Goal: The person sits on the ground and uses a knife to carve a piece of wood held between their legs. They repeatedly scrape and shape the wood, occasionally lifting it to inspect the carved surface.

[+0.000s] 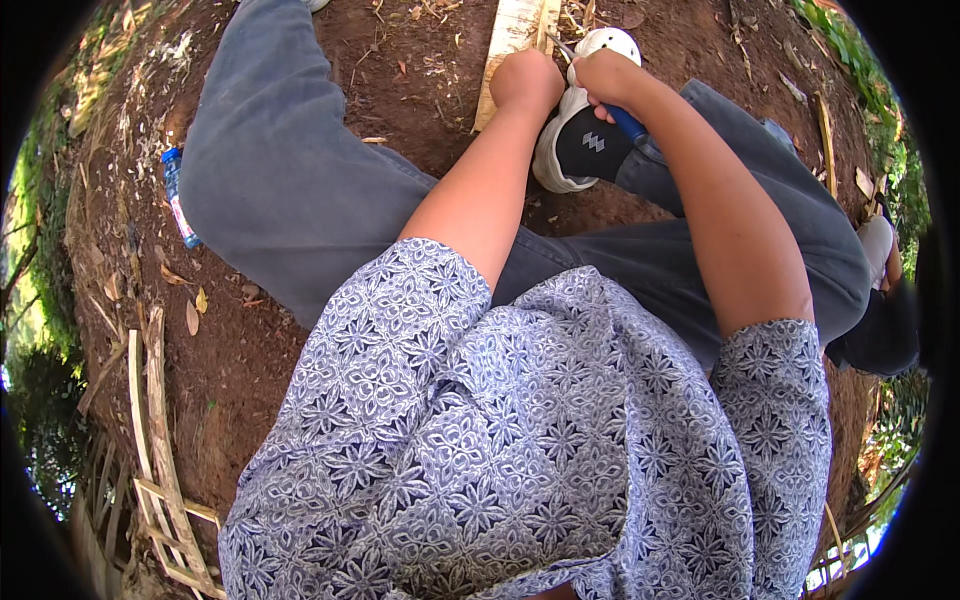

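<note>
My left hand (528,80) is closed in a fist over a pale wooden board (508,40) on the ground. A thin wooden strip (546,28) runs out from the far side of that fist, along the board's right edge. My right hand (608,80) grips a blue-handled bladed tool (628,124). Its handle points back toward me, and its narrow metal blade reaches left to the strip. Whether the blade touches the wood, I cannot tell. Just beyond and beneath my right hand is my white shoe (610,42), with a black sock above it.
Brown soil (420,90) with dry leaves surrounds my spread legs. A blue-capped plastic bottle (180,200) lies beside my left knee. Wooden slats, some joined into a frame (165,450), lie at the lower left. Part of another person (880,290) shows at the far right.
</note>
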A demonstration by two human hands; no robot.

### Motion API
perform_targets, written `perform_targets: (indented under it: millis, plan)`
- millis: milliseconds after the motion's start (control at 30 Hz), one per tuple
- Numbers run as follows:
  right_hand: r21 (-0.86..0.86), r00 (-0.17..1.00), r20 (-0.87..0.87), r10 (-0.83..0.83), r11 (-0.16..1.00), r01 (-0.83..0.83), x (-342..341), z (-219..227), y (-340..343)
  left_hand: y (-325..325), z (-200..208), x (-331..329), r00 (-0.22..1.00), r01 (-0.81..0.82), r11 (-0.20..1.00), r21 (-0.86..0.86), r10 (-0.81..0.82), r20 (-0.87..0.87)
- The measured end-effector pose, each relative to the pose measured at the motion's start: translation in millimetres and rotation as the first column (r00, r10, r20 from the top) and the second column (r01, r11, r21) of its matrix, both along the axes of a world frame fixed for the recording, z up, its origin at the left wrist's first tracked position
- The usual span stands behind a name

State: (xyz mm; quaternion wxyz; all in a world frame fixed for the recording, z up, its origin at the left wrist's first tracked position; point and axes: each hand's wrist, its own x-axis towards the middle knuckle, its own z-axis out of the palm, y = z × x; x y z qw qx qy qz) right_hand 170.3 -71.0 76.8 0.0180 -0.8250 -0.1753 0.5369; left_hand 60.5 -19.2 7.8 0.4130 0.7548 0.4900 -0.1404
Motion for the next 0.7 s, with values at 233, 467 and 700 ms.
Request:
perform_targets:
  millis: [233,467,700]
  plan:
    - [0.092,0.999,0.014,-0.036,0.995,0.035,-1.4,6.9,-4.7,-1.8,1.3,-0.7,0.999,-0.037,0.999,0.006,0.036,0.038]
    - [0.067,0.998,0.069,-0.007,0.998,0.003,-8.6,3.3,7.0,-4.1,-7.7,-0.4,0.998,-0.044,0.998,0.044,0.042,0.050]
    - [0.021,0.988,0.104,0.113,0.993,-0.116,-10.5,-6.5,12.9,-1.6,-12.0,1.1,0.997,-0.061,0.998,0.008,0.060,0.047]
